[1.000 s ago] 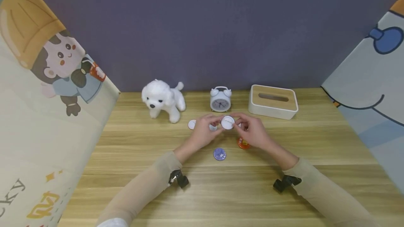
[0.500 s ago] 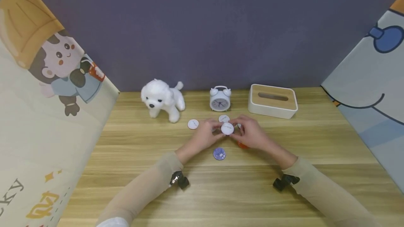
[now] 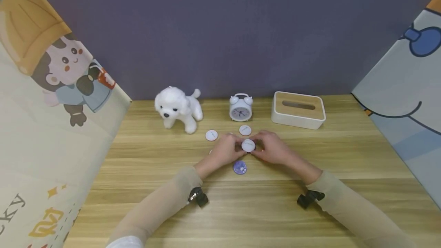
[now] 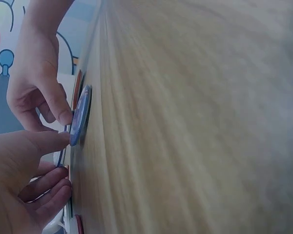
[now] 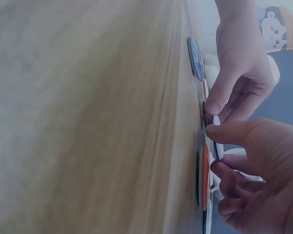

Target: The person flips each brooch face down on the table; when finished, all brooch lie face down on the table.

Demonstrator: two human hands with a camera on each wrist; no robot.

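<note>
A round pin badge [image 3: 248,145], its white pin side facing up, is between my two hands in the head view. My left hand [image 3: 224,150] pinches its left edge with thumb and fingers, and my right hand [image 3: 273,148] pinches the right edge. Both wrist views show the badge edge-on, close over the table. Just nearer to me lies a purple badge [image 3: 240,167], picture side up. Beyond the hands, two white-backed badges [image 3: 211,135] lie on the table. An orange-edged badge [image 5: 205,178] lies by my right hand in the right wrist view; the head view hides it.
Along the back stand a white plush dog [image 3: 177,109], a white alarm clock [image 3: 240,108] and a tissue box [image 3: 298,111] with a wooden lid. A dark wall [image 3: 220,33] rises behind the wooden table [image 3: 255,213]. Printed panels flank both sides.
Both hands have brought the pinched badge toward me and lower. A white-backed badge below the clock has come into view, while the orange badge is now covered by my right hand.
</note>
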